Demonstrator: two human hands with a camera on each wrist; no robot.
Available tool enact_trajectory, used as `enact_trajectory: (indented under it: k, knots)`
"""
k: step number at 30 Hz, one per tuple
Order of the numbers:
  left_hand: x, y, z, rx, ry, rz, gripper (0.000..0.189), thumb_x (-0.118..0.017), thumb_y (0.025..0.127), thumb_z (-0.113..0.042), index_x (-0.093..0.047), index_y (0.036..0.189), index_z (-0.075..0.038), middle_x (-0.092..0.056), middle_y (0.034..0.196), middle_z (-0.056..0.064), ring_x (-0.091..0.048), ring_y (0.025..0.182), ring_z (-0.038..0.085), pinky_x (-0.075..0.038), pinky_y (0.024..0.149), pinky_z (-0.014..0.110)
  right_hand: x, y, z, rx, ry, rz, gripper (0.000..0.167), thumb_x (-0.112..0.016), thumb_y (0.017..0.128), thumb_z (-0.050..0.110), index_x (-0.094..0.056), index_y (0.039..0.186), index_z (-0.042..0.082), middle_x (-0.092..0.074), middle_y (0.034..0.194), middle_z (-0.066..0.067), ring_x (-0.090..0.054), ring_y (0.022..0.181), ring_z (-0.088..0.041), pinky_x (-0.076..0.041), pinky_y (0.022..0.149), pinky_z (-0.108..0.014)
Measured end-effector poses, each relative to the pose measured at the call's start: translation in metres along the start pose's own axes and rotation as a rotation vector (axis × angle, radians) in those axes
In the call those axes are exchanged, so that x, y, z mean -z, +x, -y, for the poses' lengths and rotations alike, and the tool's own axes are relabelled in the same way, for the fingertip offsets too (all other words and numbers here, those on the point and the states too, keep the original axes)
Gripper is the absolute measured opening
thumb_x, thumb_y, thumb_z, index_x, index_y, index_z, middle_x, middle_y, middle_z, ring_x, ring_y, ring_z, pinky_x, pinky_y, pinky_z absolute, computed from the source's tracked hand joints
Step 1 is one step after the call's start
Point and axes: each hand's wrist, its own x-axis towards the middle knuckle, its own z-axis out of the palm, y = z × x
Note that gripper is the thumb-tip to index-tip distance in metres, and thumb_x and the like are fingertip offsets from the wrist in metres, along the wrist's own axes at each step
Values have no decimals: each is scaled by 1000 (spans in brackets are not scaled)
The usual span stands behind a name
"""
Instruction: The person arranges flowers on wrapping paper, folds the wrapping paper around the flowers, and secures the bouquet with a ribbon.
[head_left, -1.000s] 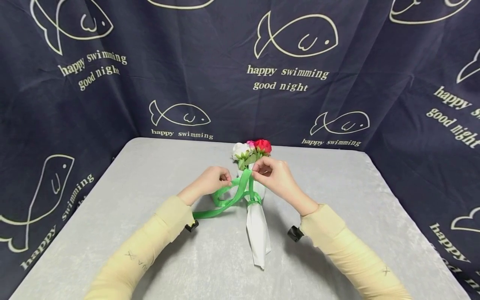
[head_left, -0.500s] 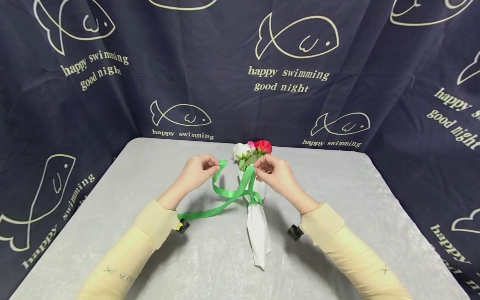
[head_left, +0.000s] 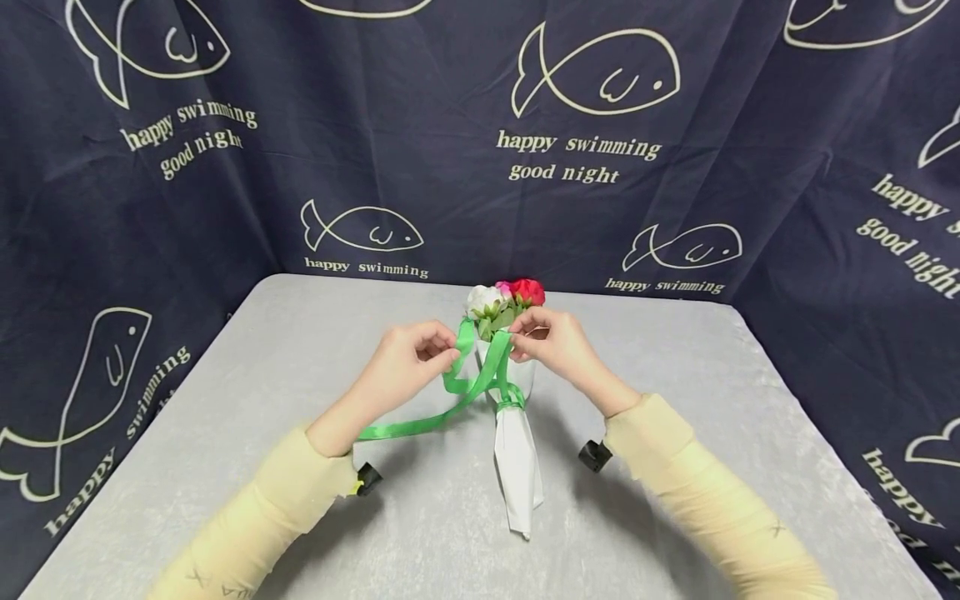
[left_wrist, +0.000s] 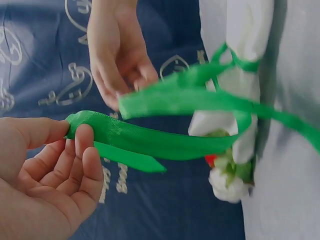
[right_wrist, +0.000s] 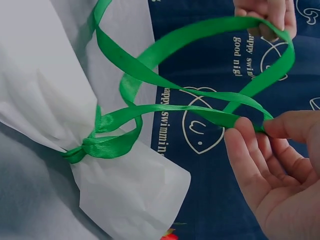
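A bouquet in white wrapping paper lies on the table, with a white flower and a red flower at its far end. Green ribbon is tied round the paper's narrow middle. Above the bouquet my right hand pinches one raised loop of the ribbon between thumb and fingers. To its left my left hand pinches another stretch of ribbon, folded over at the fingertips with a short cut end hanging below. A longer tail trails left toward my left wrist.
A grey cloth-covered table lies beneath. Dark blue curtains printed with fish and lettering hang behind it and on both sides. Black wrist cameras sit under both cuffs.
My left hand first drew back left, pulling a ribbon strand up, then came right again toward the right hand with it. The right hand has barely moved, still pinching its loop.
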Motion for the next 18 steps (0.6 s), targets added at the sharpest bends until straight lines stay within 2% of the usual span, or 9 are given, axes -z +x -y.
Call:
enact_trajectory:
  k: [6,12,18]
  knots:
    - [-24,-9,-14,-75,40,130,3,-66,85,-8,-67,88,-7,-68,79,0,-59,70,6,-52,65,21,5,2,5,-115,129,70,14,-63,86,-2,-60,96,-10,-64,83,-20,-69,67,-19,-58,68,-35]
    - [-53,-12,-11,-131,92,231,4,-69,83,-6,-68,86,-9,-65,82,-2,-57,73,5,-51,67,18,10,2,8,-184,165,113,19,-65,86,2,-59,99,-10,-63,82,-14,-70,71,-21,-57,71,-37]
    - [-80,-10,-5,-163,103,299,5,-69,83,-5,-68,86,-9,-65,83,-2,-58,74,6,-51,69,18,13,2,11,-202,165,142,17,-64,87,3,-59,99,-9,-64,83,-15,-71,75,-22,-57,74,-37]
